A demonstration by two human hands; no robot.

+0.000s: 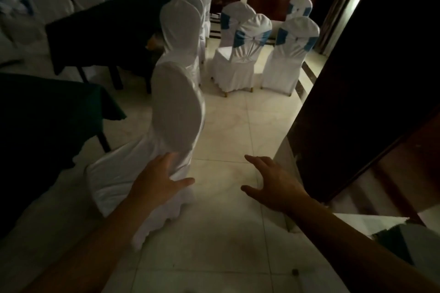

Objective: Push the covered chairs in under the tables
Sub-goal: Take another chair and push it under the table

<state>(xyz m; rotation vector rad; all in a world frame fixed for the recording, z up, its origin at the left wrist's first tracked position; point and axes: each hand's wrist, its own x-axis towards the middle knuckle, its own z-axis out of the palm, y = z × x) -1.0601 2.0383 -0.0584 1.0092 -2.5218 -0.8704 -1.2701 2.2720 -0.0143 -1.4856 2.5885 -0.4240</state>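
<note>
A white covered chair (177, 112) stands just ahead of me, its seat turned toward a table under a dark cloth (42, 112) on the left. My left hand (158, 179) is open, fingers spread, at the lower back of this chair; whether it touches the cover I cannot tell. My right hand (273, 183) hovers open over the tiled floor, holding nothing. Behind the near chair a second covered chair (181, 28) stands at another dark-clothed table (102, 28), with more white chairs lined up past it.
Three covered chairs with blue sashes (252, 38) stand in a group at the back right. A dark wooden wall or door panel (371, 78) rises close on the right. Pale floor tiles (228, 131) form an aisle between the chairs and the panel. More white chairs line the far left.
</note>
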